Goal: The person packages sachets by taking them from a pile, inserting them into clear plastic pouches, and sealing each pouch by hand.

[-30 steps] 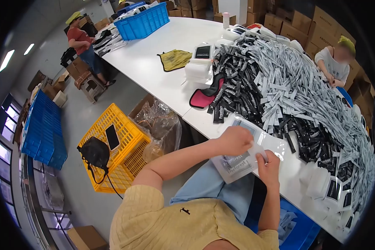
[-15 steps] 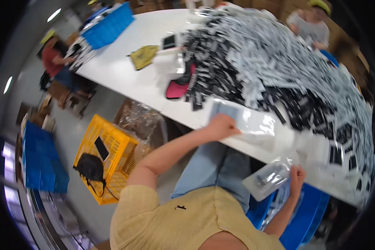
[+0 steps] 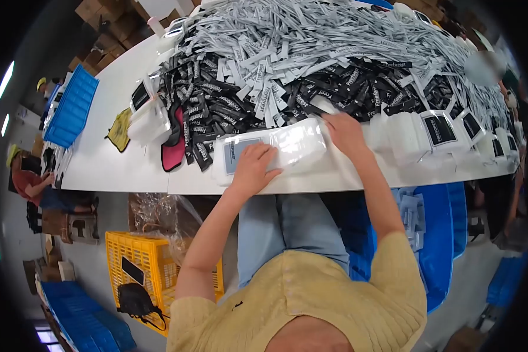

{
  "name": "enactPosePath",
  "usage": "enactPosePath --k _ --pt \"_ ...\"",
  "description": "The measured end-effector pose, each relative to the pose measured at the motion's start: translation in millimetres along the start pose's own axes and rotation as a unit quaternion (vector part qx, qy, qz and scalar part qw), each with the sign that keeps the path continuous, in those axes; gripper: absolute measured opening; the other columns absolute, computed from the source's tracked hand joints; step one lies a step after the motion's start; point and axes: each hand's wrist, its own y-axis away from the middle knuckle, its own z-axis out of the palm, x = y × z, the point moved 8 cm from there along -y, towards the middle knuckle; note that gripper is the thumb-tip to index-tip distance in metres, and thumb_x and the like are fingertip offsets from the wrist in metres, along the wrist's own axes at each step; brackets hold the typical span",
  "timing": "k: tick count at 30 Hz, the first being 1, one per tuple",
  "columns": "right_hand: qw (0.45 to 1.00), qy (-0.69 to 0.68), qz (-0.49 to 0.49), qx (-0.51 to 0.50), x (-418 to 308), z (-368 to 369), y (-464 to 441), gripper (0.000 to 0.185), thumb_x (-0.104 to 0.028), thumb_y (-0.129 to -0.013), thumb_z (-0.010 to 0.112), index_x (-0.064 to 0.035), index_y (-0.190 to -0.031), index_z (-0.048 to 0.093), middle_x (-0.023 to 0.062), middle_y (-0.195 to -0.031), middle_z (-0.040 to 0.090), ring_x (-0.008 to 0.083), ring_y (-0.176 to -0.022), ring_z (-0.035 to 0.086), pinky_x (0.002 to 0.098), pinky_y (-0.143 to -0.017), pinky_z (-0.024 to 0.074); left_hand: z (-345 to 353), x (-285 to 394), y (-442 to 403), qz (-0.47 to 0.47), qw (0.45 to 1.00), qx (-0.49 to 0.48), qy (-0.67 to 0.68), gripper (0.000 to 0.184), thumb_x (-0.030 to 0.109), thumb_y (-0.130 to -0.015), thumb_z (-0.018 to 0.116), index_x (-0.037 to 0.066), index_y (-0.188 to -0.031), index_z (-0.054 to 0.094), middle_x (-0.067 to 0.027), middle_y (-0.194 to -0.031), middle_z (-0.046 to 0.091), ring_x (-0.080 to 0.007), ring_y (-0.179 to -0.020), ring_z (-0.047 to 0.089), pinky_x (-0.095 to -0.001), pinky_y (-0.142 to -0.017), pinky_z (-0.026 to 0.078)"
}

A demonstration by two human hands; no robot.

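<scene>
A stack of clear plastic bags [image 3: 302,144] lies at the table's front edge, the top one with a grey label [image 3: 233,154] at its left end. My left hand [image 3: 253,167] rests on the bags with its fingers stretched out, partly over the label. At their right end my right hand [image 3: 345,134] has its fingers closed on the bag's edge. Just behind both hands lies a large heap of black packets [image 3: 217,108] and white packets [image 3: 270,97] printed "Freeforest".
More stacked bags with black labels [image 3: 440,129] lie to the right. A yellow cloth [image 3: 119,130] and a pink-and-black item [image 3: 172,155] are on the left. Below stand a blue bin [image 3: 440,246] and a yellow crate [image 3: 158,234] with a phone [image 3: 133,270].
My right hand came up from beside the blue bin, where it held a filled clear bag, to the stack. That bag has left my hand. The view has turned to the right.
</scene>
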Motion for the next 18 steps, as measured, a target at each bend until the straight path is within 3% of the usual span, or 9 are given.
enactPosePath --k 4,5,8,11,14,16,18 --pt "0.974 0.165 -0.01 -0.154 15.3 56.8 -47.0 0.031 -0.01 -0.077 0.061 -0.0043 -0.106 0.055 0.0116 -0.099 0.058 0.0288 -0.09 0.059 0.0393 -0.073 0.0498 -2.4 -6.9 15.3 0.029 0.999 0.02 0.0 0.051 0.026 -0.07 0.074 0.004 -0.112 0.056 -0.0117 -0.116 0.056 -0.0325 -0.114 0.049 -0.0474 -0.099 0.035" --pt "0.975 0.138 0.01 -0.174 18.2 52.6 -45.2 0.029 -0.009 -0.077 0.059 -0.0053 -0.105 0.052 0.0122 -0.097 0.055 0.0298 -0.091 0.059 0.0397 -0.073 0.0494 -4.4 -9.6 17.7 0.029 0.999 0.027 -0.006 0.051 0.026 -0.07 0.074 0.004 -0.112 0.056 -0.0115 -0.117 0.056 -0.0323 -0.114 0.049 -0.0476 -0.099 0.035" --pt "0.99 0.032 0.081 -0.108 40.0 31.2 -26.6 0.021 -0.008 -0.078 0.055 -0.0061 -0.098 0.059 0.0108 -0.091 0.059 0.032 -0.085 0.06 0.0398 -0.072 0.0503 -7.1 -12.5 22.6 0.027 0.999 0.04 -0.011 0.05 0.025 -0.07 0.074 0.004 -0.112 0.057 -0.0113 -0.118 0.056 -0.0319 -0.115 0.049 -0.0481 -0.1 0.034" --pt "0.954 -0.132 0.191 -0.188 43.5 26.1 -26.3 0.025 -0.008 -0.08 0.054 -0.01 -0.103 0.06 0.01 -0.094 0.058 0.0311 -0.081 0.061 0.0382 -0.07 0.0503 -7.8 -8.8 19.0 0.027 0.999 0.039 0.0 0.049 0.024 -0.069 0.074 0.003 -0.111 0.058 -0.0115 -0.118 0.056 -0.0319 -0.115 0.049 -0.0482 -0.099 0.035" --pt "0.994 -0.104 -0.026 0.03 -22.3 9.1 -67.5 0.029 -0.009 -0.08 0.054 -0.0129 -0.108 0.06 0.0094 -0.095 0.058 0.0311 -0.077 0.061 0.0387 -0.068 0.0502 -7.7 -9.2 19.3 0.025 0.999 0.033 0.002 0.049 0.024 -0.069 0.073 0.004 -0.111 0.058 -0.0113 -0.118 0.056 -0.0315 -0.115 0.05 -0.0483 -0.099 0.035" --pt "0.993 -0.046 -0.104 -0.039 -67.3 35.8 -98.6 0.024 -0.009 -0.081 0.055 -0.0124 -0.104 0.06 0.0109 -0.093 0.058 0.0307 -0.074 0.062 0.0396 -0.066 0.0502 -7.0 -8.9 19.5 0.022 0.999 0.027 0.0 0.05 0.024 -0.069 0.074 0.004 -0.112 0.057 -0.0113 -0.118 0.056 -0.0314 -0.115 0.05 -0.0484 -0.099 0.035" --pt "0.961 0.027 -0.247 -0.12 -101.9 75.2 -120.9 0.022 -0.008 -0.078 0.056 -0.0108 -0.1 0.058 0.0123 -0.092 0.059 0.0308 -0.075 0.062 0.041 -0.065 0.05 -5.9 -9.0 22.5 0.022 0.999 0.029 0.005 0.05 0.025 -0.07 0.073 0.004 -0.112 0.057 -0.0113 -0.118 0.055 -0.0312 -0.116 0.048 -0.0486 -0.1 0.034"
